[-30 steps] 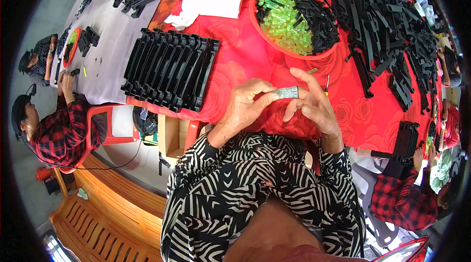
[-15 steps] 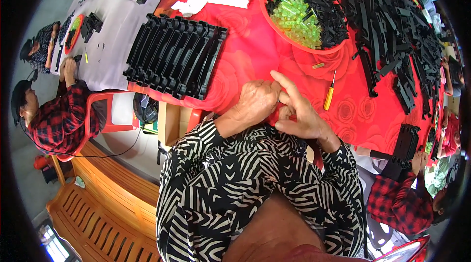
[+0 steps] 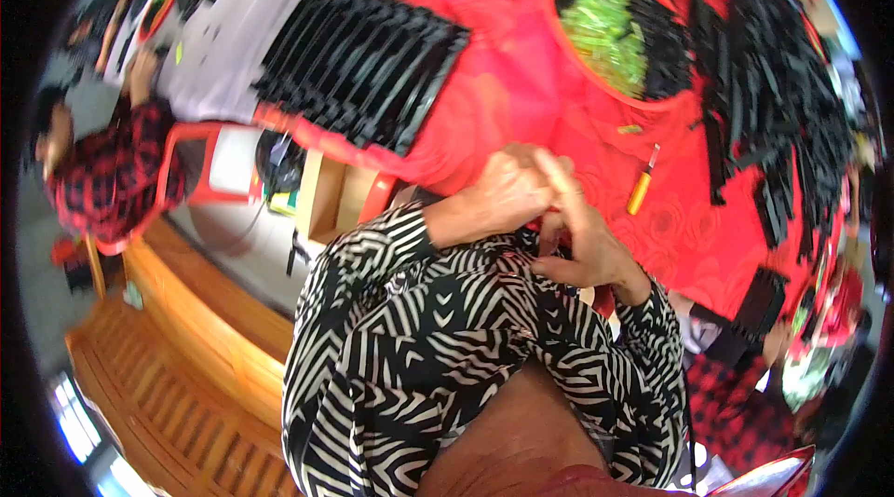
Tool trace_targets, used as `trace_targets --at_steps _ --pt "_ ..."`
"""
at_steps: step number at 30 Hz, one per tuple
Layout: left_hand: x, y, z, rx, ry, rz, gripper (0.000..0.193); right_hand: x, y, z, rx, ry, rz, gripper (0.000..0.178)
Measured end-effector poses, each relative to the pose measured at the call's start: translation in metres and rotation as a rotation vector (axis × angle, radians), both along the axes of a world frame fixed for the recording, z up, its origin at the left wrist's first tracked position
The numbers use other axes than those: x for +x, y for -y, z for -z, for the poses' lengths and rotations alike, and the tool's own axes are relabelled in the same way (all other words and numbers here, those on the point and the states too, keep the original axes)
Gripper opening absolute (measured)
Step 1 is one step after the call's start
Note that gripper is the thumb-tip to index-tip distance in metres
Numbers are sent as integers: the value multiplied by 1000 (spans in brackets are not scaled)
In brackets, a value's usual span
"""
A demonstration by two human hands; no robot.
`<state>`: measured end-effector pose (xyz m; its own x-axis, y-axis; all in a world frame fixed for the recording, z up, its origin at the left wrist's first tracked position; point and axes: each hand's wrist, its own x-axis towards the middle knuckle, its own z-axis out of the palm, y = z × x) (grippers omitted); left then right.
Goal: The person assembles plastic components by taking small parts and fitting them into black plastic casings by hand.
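Observation:
My left hand [image 3: 503, 188] and my right hand [image 3: 579, 241] are pressed together at the near edge of the table with the red flowered cloth [image 3: 503, 96], just above my striped sleeves. The left fingers are curled in. The right fingers reach up along the left knuckles. Whatever lies between the hands is hidden, and the picture is blurred. A yellow-handled screwdriver [image 3: 641, 188] lies on the cloth right of my hands, with a small brass piece [image 3: 629, 129] beyond it.
A red bowl [image 3: 570, 54] of green and black pieces stands at the back. A row of black plastic parts [image 3: 363, 64] lies to the left, a heap of black parts [image 3: 773, 78] to the right. People in red plaid sit left [image 3: 102, 171] and right [image 3: 745, 404].
My hands have drawn back from over the cloth to the table edge and closed together. The small silvery piece held by the left hand a second ago is out of sight. My head has tilted.

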<state>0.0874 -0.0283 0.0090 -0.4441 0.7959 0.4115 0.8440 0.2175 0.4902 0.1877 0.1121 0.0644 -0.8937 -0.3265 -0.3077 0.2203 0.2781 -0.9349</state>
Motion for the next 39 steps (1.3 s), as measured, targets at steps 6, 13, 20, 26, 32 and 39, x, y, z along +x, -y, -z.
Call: trace_targets --at_steps 6,13,20,26,32,39 --pt "-2 -9 14 129 -220 81 12 8 15 19 -700 72 364 123" --pt "-4 0 17 -46 -206 33 22 -6 13 16 -804 95 244 101" --pt "13 -29 8 103 -168 -53 51 15 -35 9 -177 -295 535 23" --pt "11 -16 35 45 -125 -28 29 55 -140 59 480 -296 1179 12" --pt "5 -13 47 42 -127 1 17 74 -215 94 1579 -355 1085 28" --pt "6 -14 46 4 -126 11 14 64 -243 109 1777 -212 903 23"
